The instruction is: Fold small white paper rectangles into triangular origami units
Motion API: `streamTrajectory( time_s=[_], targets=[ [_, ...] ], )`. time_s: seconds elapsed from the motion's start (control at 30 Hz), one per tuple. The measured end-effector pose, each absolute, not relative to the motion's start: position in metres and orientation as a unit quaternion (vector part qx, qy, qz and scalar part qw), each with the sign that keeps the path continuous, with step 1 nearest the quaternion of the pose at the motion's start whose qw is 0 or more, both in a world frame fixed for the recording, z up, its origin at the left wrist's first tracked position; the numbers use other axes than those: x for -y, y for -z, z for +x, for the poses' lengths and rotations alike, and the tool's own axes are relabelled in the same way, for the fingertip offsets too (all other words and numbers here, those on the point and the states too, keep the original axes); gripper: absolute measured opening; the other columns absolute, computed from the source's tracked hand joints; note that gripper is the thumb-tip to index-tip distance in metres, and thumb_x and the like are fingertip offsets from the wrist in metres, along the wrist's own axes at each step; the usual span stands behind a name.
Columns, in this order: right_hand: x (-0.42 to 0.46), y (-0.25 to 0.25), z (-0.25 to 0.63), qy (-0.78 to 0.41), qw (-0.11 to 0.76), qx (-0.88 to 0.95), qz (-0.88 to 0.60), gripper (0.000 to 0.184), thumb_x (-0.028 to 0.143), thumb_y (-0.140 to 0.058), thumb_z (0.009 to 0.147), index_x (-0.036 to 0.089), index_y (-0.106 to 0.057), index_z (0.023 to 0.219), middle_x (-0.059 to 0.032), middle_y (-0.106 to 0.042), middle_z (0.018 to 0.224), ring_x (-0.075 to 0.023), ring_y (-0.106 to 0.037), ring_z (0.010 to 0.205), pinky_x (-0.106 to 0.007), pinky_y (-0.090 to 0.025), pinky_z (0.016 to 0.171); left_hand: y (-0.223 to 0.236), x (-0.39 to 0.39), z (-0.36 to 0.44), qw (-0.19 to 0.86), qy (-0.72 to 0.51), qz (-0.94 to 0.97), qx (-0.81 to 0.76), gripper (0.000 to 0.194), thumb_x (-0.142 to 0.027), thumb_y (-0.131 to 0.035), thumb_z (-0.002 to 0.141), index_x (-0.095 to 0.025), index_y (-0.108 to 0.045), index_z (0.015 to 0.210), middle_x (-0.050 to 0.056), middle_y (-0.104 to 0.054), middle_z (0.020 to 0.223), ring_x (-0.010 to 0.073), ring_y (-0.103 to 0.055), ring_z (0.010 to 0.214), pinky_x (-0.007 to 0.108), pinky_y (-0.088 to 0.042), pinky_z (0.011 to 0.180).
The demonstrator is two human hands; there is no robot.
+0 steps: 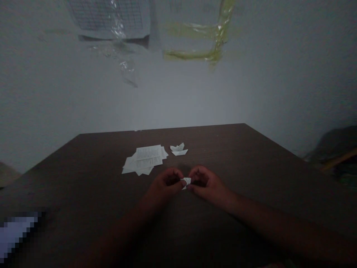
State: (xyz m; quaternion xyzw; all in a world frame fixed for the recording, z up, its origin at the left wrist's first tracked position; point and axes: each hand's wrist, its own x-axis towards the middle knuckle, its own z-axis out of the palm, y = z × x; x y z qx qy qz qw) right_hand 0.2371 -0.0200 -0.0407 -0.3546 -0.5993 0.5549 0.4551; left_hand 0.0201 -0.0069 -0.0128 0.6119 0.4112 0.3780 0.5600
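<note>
Between my two hands is a small piece of folded white paper (186, 181), held just above the dark brown table. My left hand (169, 183) pinches its left side between thumb and fingers. On the opposite side, my right hand (205, 181) pinches the paper with thumb and fingertips. Parts of the paper are hidden behind the fingertips. Beyond my hands lie folded paper boats (179, 149), close together on the table. To their left is a loose, fanned pile of printed paper sheets (146, 158).
The brown table (223, 156) reaches back to a pale wall (181, 93). Papers and yellowish tape (192, 56) are stuck on the wall. A pixelated bright object (16, 232) is at the lower left. Dark items (337, 149) stand beyond the right edge.
</note>
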Motion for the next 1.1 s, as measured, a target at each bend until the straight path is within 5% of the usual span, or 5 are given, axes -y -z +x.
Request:
streamTrajectory(
  time_s=[0.37,0.6,0.87,1.1],
  targets=[
    [0.020,0.042,0.238,-0.520,0.458,0.616,-0.374,0.033,0.029,-0.091,0.089,0.028,-0.069,0.113,0.0004,-0.072,0.100,-0.0194,-0.072,0.094,-0.037,-0.060,0.090,0.012,0.005,0.020,0.538,-0.418,0.598,-0.423,0.034,-0.043,-0.091,0.075,-0.025,-0.063,0.077,0.000,-0.072,0.081,0.0215,-0.067,0.081,0.038,-0.055,0.083],
    [0.017,0.038,0.242,-0.538,0.420,0.628,-0.374,0.029,0.047,-0.091,0.092,0.023,-0.075,0.096,-0.0021,-0.076,0.094,-0.0200,-0.072,0.089,-0.038,-0.059,0.089,0.008,0.005,0.018,0.528,-0.424,0.584,-0.448,0.036,-0.043,-0.096,0.076,-0.023,-0.066,0.082,0.001,-0.076,0.086,0.0250,-0.074,0.088,0.040,-0.059,0.088],
    [0.016,0.047,0.240,-0.514,0.442,0.614,-0.403,0.041,0.045,-0.088,0.094,0.027,-0.076,0.129,-0.0008,-0.077,0.091,-0.0207,-0.072,0.085,-0.037,-0.058,0.082,0.021,0.004,0.019,0.590,-0.360,0.589,-0.420,0.035,-0.040,-0.096,0.077,-0.023,-0.075,0.099,0.002,-0.080,0.093,0.0262,-0.077,0.094,0.039,-0.056,0.089],
    [0.021,0.041,0.242,-0.420,0.423,0.696,-0.399,0.023,0.036,-0.076,0.102,0.027,-0.080,0.122,-0.0032,-0.079,0.095,-0.0216,-0.072,0.086,-0.038,-0.057,0.084,0.025,0.003,0.020,0.584,-0.373,0.585,-0.421,0.030,-0.037,-0.096,0.078,-0.022,-0.076,0.094,0.003,-0.081,0.088,0.0252,-0.078,0.090,0.039,-0.058,0.089]
  ],
)
